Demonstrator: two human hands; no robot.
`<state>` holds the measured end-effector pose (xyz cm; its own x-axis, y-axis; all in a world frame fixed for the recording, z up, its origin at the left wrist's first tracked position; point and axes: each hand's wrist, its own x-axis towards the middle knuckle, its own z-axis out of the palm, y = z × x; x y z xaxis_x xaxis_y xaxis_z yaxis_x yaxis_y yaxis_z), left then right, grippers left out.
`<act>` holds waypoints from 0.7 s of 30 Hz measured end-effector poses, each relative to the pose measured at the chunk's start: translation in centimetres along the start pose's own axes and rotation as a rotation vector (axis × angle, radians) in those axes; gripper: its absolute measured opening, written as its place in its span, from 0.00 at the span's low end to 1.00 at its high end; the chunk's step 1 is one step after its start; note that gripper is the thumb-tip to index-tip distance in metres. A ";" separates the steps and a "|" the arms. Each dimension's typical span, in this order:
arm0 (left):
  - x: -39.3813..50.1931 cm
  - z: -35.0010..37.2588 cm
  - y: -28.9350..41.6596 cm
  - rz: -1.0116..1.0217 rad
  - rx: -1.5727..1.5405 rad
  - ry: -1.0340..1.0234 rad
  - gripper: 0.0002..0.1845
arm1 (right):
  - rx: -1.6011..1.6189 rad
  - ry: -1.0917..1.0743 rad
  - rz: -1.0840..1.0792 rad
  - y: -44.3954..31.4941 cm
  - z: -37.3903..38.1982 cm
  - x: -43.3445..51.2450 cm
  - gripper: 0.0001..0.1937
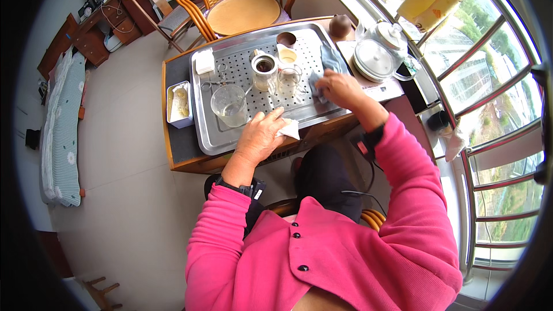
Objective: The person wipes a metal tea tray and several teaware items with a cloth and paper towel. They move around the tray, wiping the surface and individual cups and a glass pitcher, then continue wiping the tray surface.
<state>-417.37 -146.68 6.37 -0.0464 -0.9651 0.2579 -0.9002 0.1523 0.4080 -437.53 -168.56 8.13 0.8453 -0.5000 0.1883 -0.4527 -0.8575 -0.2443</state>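
My left hand (260,136) is at the near edge of a perforated metal tray (203,136), with a folded white tissue (290,129) in its grip. On the tray's right side, my right hand (341,88) holds a bunched grey-blue cloth (316,85); more grey-blue cloth (332,58) lies just beyond it. A clear container (229,108) with a little liquid stands left of my left hand. Mid-tray are a glass pot with a metal strainer (264,69), a clear glass cup (289,78), a small spouted pitcher (287,55) and a brown cup (286,40).
Metal tongs (218,82) and a white dish (204,61) lie at the tray's left. A tin box (180,106) stands outside it. To the right are a lidded glass kettle (392,36), a wide glass pot (375,62) and a round brown object (340,26). A rattan chair (244,13) is opposite.
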 end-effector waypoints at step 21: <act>0.2 -0.1 0.3 -0.001 0.017 -0.025 0.22 | 0.132 0.300 0.070 -2.9 2.7 -4.0 0.14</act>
<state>-417.61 -146.82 6.59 -0.0558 -0.9702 0.2356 -0.9076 0.1476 0.3930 -438.84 -163.72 5.55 0.6832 -0.5875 0.4336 -0.4500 -0.8064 -0.3837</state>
